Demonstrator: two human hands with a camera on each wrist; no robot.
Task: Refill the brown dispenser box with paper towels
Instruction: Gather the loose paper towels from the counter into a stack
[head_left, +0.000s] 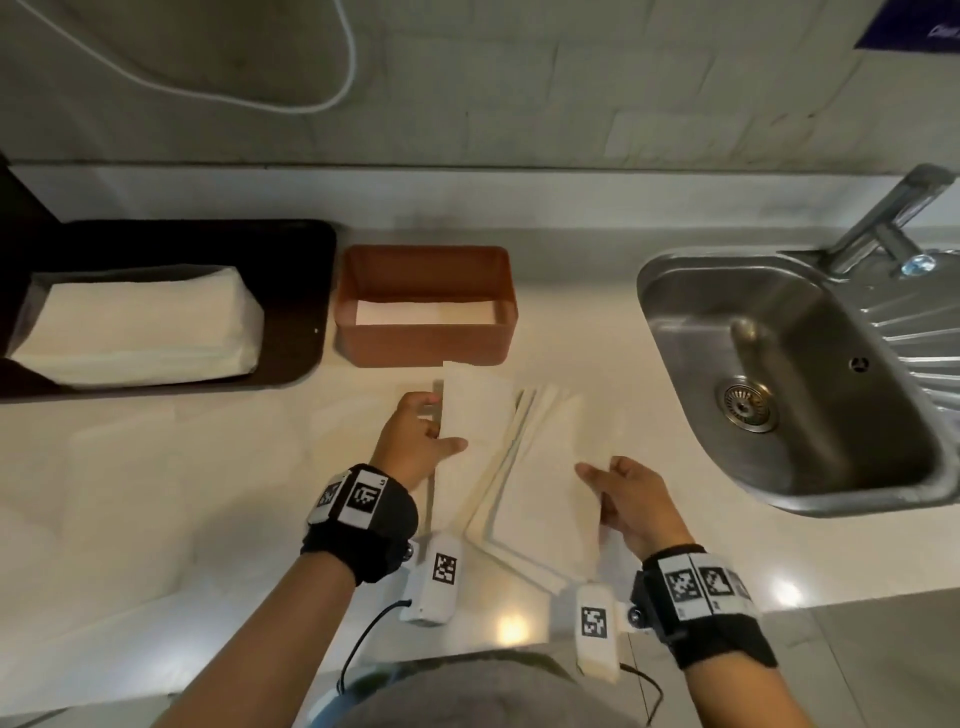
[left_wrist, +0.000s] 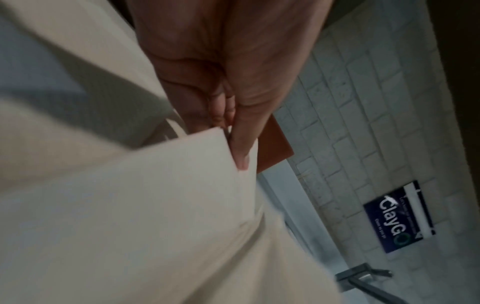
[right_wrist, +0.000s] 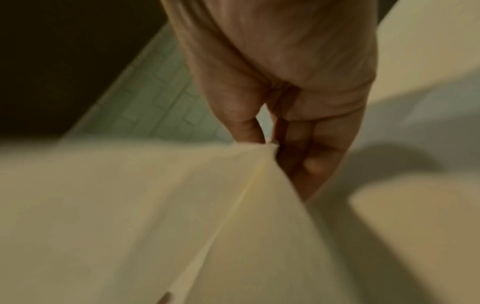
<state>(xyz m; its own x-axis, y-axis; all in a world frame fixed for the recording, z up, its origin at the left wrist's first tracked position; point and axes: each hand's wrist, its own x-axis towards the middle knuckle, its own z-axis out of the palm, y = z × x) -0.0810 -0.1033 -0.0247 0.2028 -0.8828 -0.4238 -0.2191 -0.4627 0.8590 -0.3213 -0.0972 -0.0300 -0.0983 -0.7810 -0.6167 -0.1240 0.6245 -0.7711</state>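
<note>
Pinching folded paper towels (head_left: 524, 457) in each grip, left hand (head_left: 415, 439) and right hand (head_left: 631, 501) hover near the brown dispenser box (head_left: 426, 340).

The dispenser box (head_left: 423, 340) is terracotta brown. The paper towels (head_left: 540, 483) are cream, the stack (head_left: 140, 325) white on a black tray (head_left: 291, 291). The worktop (head_left: 182, 493) is off-white, the sink (head_left: 810, 374) steel grey, the wall sign (left_wrist: 400, 218) navy with white lettering.

Pantry kitchen: steel sink (head_left: 795, 374), faucet (head_left: 883, 218), tiled wall (head_left: 571, 78).
</note>
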